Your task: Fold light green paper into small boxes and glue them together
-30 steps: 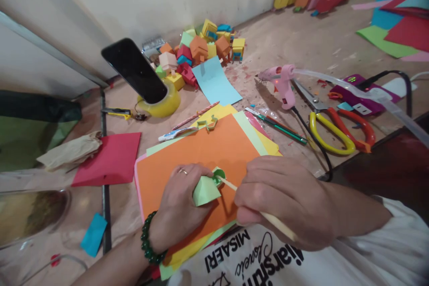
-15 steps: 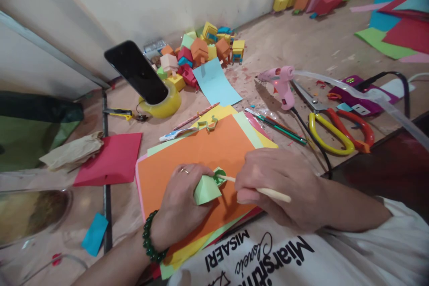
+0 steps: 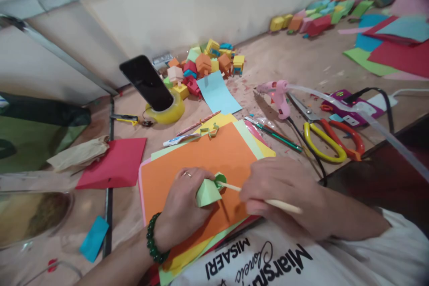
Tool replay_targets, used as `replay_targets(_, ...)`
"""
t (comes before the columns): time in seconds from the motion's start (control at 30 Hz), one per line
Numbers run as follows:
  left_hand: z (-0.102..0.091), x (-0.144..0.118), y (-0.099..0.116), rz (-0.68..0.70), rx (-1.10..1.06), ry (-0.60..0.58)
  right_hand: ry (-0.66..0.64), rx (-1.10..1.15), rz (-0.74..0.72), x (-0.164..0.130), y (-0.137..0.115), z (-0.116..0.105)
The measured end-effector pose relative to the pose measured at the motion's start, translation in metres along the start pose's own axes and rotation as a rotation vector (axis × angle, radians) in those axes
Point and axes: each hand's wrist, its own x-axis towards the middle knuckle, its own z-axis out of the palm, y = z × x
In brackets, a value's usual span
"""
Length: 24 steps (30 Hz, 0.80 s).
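Note:
My left hand [image 3: 187, 201] is closed around a small light-green folded paper box [image 3: 208, 193], held above a stack of coloured paper topped by an orange sheet [image 3: 201, 152]. A darker green inside shows at the box's open end. Between the fingers of my right hand [image 3: 281, 192] is a thin wooden stick [image 3: 284, 206]; its tip reaches the open end of the box. Whether the tip touches the inner wall I cannot tell. Small green paper strips [image 3: 209, 131] lie folded at the far edge of the stack.
Beyond the stack are a phone [image 3: 147, 82] leaning in a yellow tape roll [image 3: 172, 114], a heap of paper boxes [image 3: 203, 65] and a light-blue sheet [image 3: 219, 94]. To the right lie a pink glue gun [image 3: 278, 96], scissors [image 3: 325, 143] and a purple power strip [image 3: 355, 109]. A cutter [image 3: 125, 118] lies left.
The camera view has shifted, so the table items appear slightly lower. My right hand and the stick have moved a little to the right; my left hand still holds the box.

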Motion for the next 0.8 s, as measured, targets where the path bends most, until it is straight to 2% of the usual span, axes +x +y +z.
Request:
replay_targets(0.03, 0.001, 0.0, -0.001, -0.007, -0.008, -0.003, 0.011, -0.064, 0.049, -0.002, -0.002, -0.007)
replay_targets(0.1, 0.001, -0.001, -0.001, -0.023, -0.023, -0.009, 0.121, -0.25, 0.09, -0.006, -0.005, -0.015)
replay_targets(0.17, 0.001, 0.0, -0.002, -0.042, -0.043, -0.004, 0.116, -0.44, 0.091, -0.008, 0.0, -0.013)
replay_targets(0.2, 0.0, 0.001, -0.002, -0.055, -0.054, -0.002, 0.105, -0.501, 0.006, -0.009, 0.005, -0.009)
replay_targets(0.33, -0.006, 0.001, 0.001, -0.103, -0.132, 0.007, -0.212, -0.584, 0.063, -0.014, 0.028, 0.013)
replay_targets(0.4, -0.011, -0.001, 0.005, -0.098, -0.212, 0.0, -0.223, -0.606, 0.106, -0.01, 0.028, 0.017)
replay_targets(0.43, -0.013, -0.002, 0.008, -0.075, -0.263, -0.02, -0.179, -0.595, 0.101, -0.005, 0.025, 0.017)
replay_targets(0.5, -0.018, -0.006, 0.015, 0.002, -0.37, -0.083, -0.101, -0.504, 0.039, 0.007, 0.016, 0.017)
replay_targets(0.57, -0.021, -0.01, 0.02, 0.089, -0.469, -0.156, -0.171, -0.351, -0.021, 0.019, 0.008, 0.018)
replay_targets(0.63, -0.025, -0.013, 0.022, 0.137, -0.543, -0.222, -0.36, -0.225, 0.035, 0.028, 0.008, 0.019)
replay_targets(0.7, -0.028, -0.015, 0.019, 0.128, -0.605, -0.272, -0.507, -0.079, 0.13, 0.033, 0.013, 0.018)
replay_targets(0.73, -0.028, -0.015, 0.016, 0.106, -0.636, -0.288, -0.525, 0.038, 0.175, 0.034, 0.016, 0.016)
replay_targets(0.8, -0.026, -0.015, 0.009, 0.047, -0.706, -0.309, -0.433, 0.386, 0.254, 0.036, 0.022, 0.014)
